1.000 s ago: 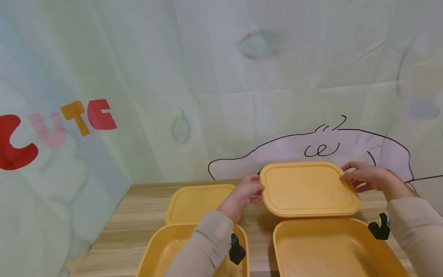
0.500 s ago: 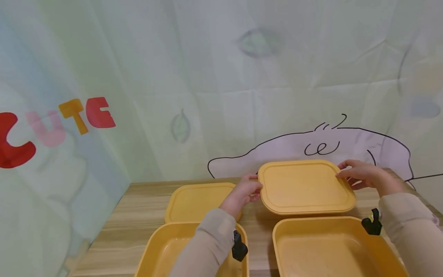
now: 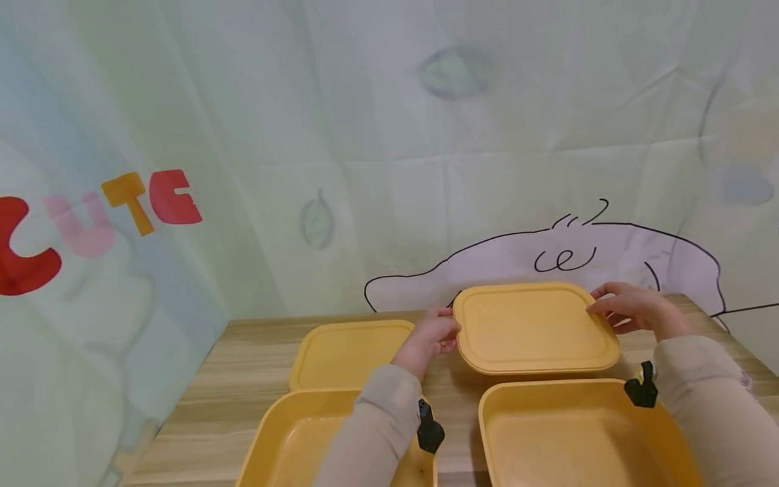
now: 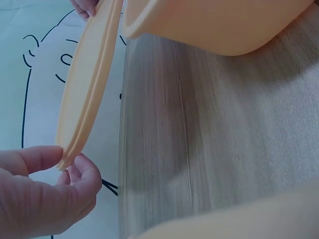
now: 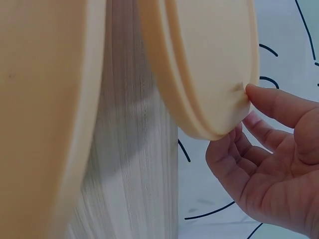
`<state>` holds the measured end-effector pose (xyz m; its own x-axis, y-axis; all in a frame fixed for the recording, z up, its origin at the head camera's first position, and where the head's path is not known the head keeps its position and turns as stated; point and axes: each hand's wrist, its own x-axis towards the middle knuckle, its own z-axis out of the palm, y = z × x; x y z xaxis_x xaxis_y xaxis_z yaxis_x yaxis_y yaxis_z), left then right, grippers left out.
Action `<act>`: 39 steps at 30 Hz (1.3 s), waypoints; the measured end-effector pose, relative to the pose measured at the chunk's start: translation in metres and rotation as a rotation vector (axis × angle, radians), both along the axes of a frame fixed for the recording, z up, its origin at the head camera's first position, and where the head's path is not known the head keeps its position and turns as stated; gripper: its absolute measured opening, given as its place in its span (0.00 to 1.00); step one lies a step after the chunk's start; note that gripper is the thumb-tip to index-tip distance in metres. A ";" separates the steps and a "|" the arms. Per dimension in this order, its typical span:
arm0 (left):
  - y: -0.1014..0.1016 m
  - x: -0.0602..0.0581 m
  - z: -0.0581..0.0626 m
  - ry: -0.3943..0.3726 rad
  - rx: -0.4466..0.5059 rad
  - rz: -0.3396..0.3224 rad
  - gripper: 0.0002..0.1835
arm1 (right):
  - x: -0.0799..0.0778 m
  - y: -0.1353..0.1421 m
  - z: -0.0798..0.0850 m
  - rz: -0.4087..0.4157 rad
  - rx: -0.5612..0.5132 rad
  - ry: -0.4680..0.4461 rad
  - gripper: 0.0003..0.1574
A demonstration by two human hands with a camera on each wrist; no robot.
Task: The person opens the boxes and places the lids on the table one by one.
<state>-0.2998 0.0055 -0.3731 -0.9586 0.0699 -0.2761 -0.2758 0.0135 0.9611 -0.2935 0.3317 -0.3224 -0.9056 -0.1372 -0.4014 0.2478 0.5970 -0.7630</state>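
A yellow rectangular lid [image 3: 535, 328] with rounded corners is held tilted above the table, just behind the right yellow box. My left hand [image 3: 429, 338] pinches its left end; in the left wrist view the thumb of the left hand [image 4: 47, 196] lies on one face and curled fingers on the other. At the opposite end my right hand [image 3: 635, 310] grips the rim, and the right wrist view shows the right hand [image 5: 279, 154] with its thumb on the face and fingers beneath. The open right box [image 3: 572, 439] stands below the lid, its near part cut off by the frame.
A second open yellow box [image 3: 292, 433] stands at the left, partly hidden by my left sleeve. Behind it another yellow lid [image 3: 349, 352] lies on the wooden table [image 3: 213, 379]. A printed curtain [image 3: 365, 135] hangs along the table's back edge.
The lid has shifted slightly to the left, still between both hands. My right hand and forearm have moved left with it; the boxes stay put.
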 end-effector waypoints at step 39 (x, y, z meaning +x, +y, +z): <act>0.006 0.012 0.002 -0.097 -0.017 0.077 0.25 | -0.005 -0.001 -0.028 -0.043 -0.076 -0.023 0.23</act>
<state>-0.2883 0.0113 -0.3707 -0.9296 -0.0085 -0.3686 -0.3686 0.0051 0.9296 -0.2981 0.3311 -0.3507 -0.9020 -0.1296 -0.4118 0.2896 0.5259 -0.7997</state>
